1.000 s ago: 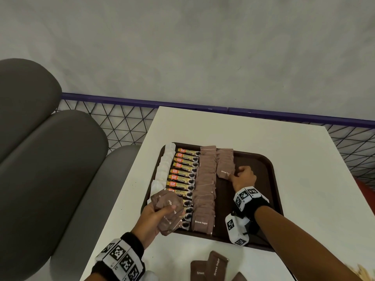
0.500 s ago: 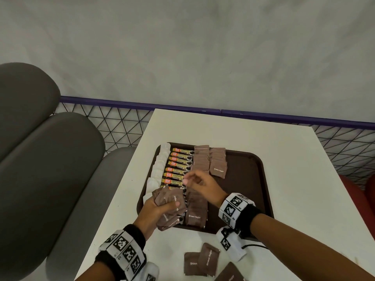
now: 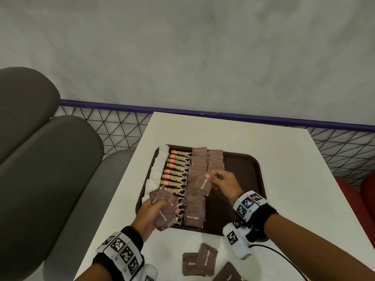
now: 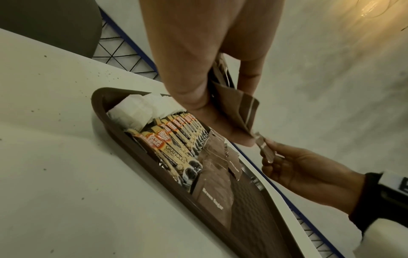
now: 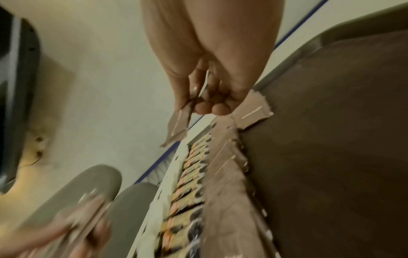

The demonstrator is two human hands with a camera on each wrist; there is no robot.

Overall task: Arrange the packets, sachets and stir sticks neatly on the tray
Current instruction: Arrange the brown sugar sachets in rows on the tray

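**Sugar sachet held over the tray**

The right hand (image 3: pixel 224 184) pinches one brown sachet (image 3: pixel 205 183) between thumb and fingers, holding it above the brown tray (image 3: pixel 243 179), over the gap between the two brown sugar rows. The left hand (image 3: pixel 154 213) grips a fanned stack of sachets (image 3: pixel 165 209) at the tray's near left corner, thumb on top.

On the tray, from left to right, lie a column of white packets (image 3: pixel 159 169), a column of yellow granule sticks (image 3: pixel 177 173), a long overlapping row of sugar sachets (image 3: pixel 195 197) reaching the near rim, and a shorter row (image 3: pixel 216 159) at the far end. The tray's right part is bare.

The tray sits on a white desk (image 3: pixel 284 169). Three loose sachets (image 3: pixel 199 262) lie on the desk in front of the tray, near the person. Grey seats (image 3: pixel 50 159) stand to the left of the desk.
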